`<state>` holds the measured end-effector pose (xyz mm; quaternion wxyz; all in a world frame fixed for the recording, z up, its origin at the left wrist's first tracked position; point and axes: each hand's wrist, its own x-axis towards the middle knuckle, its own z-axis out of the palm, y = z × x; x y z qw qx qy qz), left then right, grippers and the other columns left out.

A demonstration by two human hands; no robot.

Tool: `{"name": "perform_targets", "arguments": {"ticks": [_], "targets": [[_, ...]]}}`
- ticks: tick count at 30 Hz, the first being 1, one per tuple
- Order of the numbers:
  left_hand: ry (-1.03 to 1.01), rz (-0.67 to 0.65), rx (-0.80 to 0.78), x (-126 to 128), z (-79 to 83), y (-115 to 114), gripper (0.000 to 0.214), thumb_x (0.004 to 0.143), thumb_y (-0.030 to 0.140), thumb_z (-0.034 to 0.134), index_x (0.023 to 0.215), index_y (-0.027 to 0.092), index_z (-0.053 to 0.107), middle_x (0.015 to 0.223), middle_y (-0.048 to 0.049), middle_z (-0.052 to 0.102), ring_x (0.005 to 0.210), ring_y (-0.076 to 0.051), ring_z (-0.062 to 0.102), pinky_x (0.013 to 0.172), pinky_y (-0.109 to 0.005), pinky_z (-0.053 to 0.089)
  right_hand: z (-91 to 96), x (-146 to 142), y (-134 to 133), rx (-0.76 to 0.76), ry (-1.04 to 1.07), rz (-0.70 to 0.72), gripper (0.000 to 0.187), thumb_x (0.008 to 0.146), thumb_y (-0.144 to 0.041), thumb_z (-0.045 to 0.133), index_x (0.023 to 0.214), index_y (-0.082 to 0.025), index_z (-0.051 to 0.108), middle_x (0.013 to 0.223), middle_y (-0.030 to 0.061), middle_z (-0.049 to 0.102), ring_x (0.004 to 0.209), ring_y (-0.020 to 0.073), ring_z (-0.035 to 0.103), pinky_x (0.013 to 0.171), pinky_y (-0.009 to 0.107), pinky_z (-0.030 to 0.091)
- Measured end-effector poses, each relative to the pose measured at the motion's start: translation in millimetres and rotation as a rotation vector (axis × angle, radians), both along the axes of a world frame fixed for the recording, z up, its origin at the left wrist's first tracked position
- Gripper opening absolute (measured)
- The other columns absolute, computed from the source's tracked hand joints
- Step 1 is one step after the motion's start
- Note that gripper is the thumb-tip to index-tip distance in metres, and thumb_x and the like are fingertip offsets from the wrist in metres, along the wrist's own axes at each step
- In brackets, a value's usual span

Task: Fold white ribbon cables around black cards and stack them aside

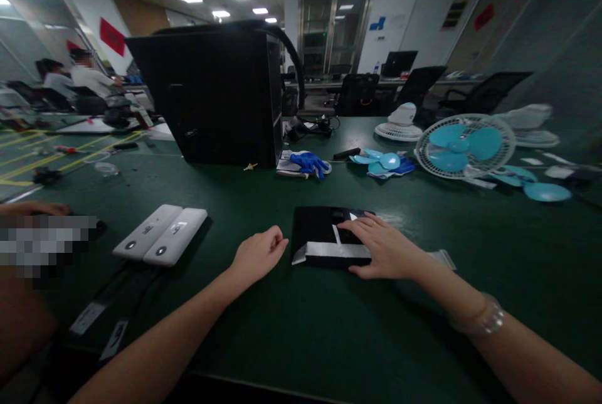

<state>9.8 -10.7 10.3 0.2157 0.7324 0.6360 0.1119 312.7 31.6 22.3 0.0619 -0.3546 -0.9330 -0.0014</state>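
Note:
A flat black pouch [314, 229] with a white strip across it lies on the green table [301, 329] in front of me. My right hand [383, 247] rests flat on the pouch's right part, fingers stretched out and pointing left. My left hand [258, 255] sits on the table just left of the pouch, fingers curled into a loose fist with nothing visible in it.
Two white oblong devices [162, 234] lie to the left. A black computer case [221, 96] stands behind, with blue gloves [308, 163] beside it. Fan parts, blue blades [383, 162] and a round fan guard [465, 143] lie at right. Another person's hand [32, 208] is at far left.

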Motion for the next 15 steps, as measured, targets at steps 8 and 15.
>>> {"name": "perform_targets", "arguments": {"ticks": [8, 15], "targets": [[-0.004, -0.030, -0.039, -2, -2.1, 0, 0.025, 0.092, 0.043, 0.040, 0.092, 0.022, 0.054, 0.077, 0.0009, 0.062, 0.067, -0.014, 0.058, 0.055, -0.023, 0.039, 1.4, 59, 37, -0.039, -0.176, -0.511, 0.078, 0.075, -0.070, 0.048, 0.131, -0.015, 0.046, 0.124, 0.0169, 0.056, 0.117, 0.0320, 0.049, 0.106, 0.046, 0.025], [-0.006, -0.046, 0.004, -3, -4.5, 1, 0.025, 0.093, 0.044, 0.040, 0.090, 0.023, 0.054, 0.075, 0.0015, 0.061, 0.065, -0.014, 0.058, 0.053, -0.023, 0.037, 9.3, 133, 56, -0.147, -0.196, -1.026, 0.077, 0.078, -0.068, 0.044, 0.128, -0.009, 0.043, 0.117, 0.0261, 0.056, 0.110, 0.0383, 0.052, 0.092, 0.047, 0.034]]}}
